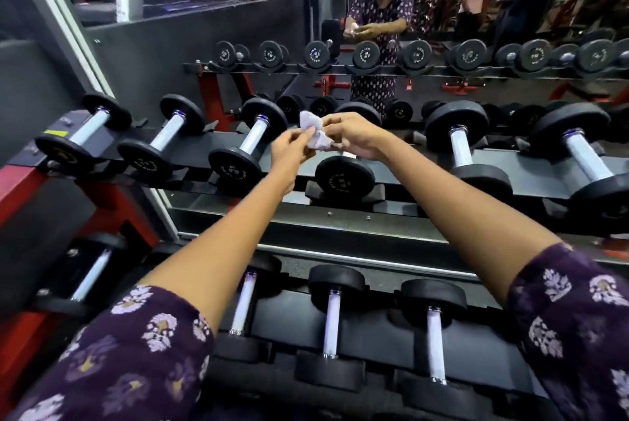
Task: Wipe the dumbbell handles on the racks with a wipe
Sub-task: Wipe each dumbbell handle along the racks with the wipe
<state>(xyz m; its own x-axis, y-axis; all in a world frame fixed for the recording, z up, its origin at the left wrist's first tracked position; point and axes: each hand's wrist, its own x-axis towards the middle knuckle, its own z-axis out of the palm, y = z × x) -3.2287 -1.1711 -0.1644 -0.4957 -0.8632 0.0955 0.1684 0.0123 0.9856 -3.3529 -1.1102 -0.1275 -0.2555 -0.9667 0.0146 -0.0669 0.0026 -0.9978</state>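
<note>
Both your grips pinch the wipe (315, 135): left hand (292, 148) takes its lower left edge, right hand (354, 136) its right side, bunching it in mid-air above the upper rack (391, 182). You seem to be readying the wipe between handles. Next, fold it into one palm and bring it down onto the nearest dumbbell handle (253, 140), just left. Both arms reach forward, nearly straight.
</note>
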